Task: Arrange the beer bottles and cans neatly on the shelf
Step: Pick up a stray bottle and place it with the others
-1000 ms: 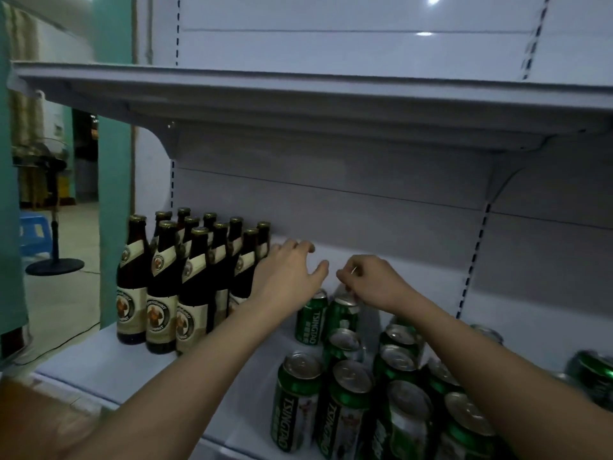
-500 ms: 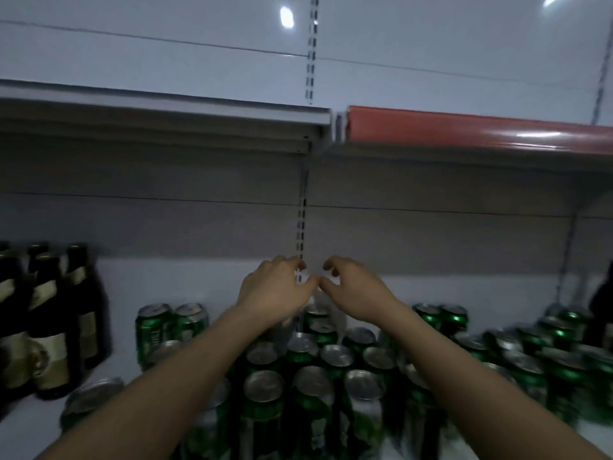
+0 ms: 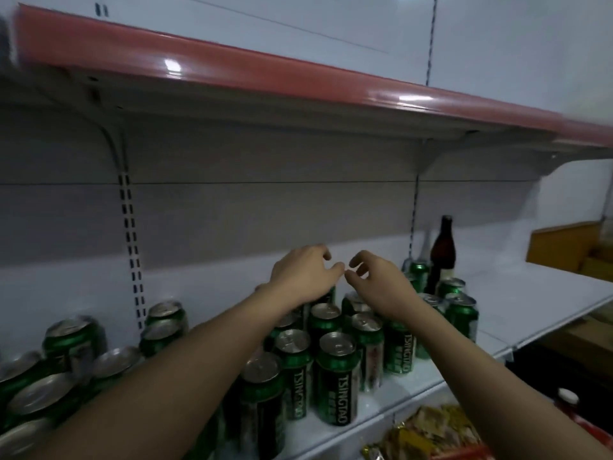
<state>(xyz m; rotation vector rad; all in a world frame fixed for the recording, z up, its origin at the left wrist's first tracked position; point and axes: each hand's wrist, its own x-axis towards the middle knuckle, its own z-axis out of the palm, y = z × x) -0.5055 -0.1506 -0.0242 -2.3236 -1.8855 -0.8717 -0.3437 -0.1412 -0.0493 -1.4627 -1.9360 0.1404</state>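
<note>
Nearest, at the bottom right, yellow snack packets (image 3: 428,429) lie on a lower level, with a white-capped red item (image 3: 568,398) just beside them; it is too cut off to name. Above these runs the white shelf (image 3: 517,303), its front edge slanting up to the right. Both bare forearms reach in over it from the bottom edge.

Green cans (image 3: 338,376) stand upright on the shelf in a tight cluster under and between the arms, silver tops up, the front ones lettered TSINGTAO. A looser group of cans (image 3: 66,340) sits to the left, blurred, some leaning against each other. Further right, more cans (image 3: 461,310) stand near the end of the cluster, and a dark brown bottle (image 3: 442,250) stands upright behind them against the back panel.

The left hand (image 3: 303,277) hovers above the rear cans of the cluster, fingers loosely curled with nothing in them. The right hand (image 3: 381,283) hangs just beside it, thumb and forefinger bent toward each other, also holding nothing; the fingertips of the two hands nearly meet. Whether either hand touches a can top below cannot be told.

Behind stands the grey back panel (image 3: 265,200) with slotted uprights. Overhead is an upper shelf with a red edge strip (image 3: 298,78). Far right, cardboard boxes (image 3: 570,247) sit beyond the shelf end.
</note>
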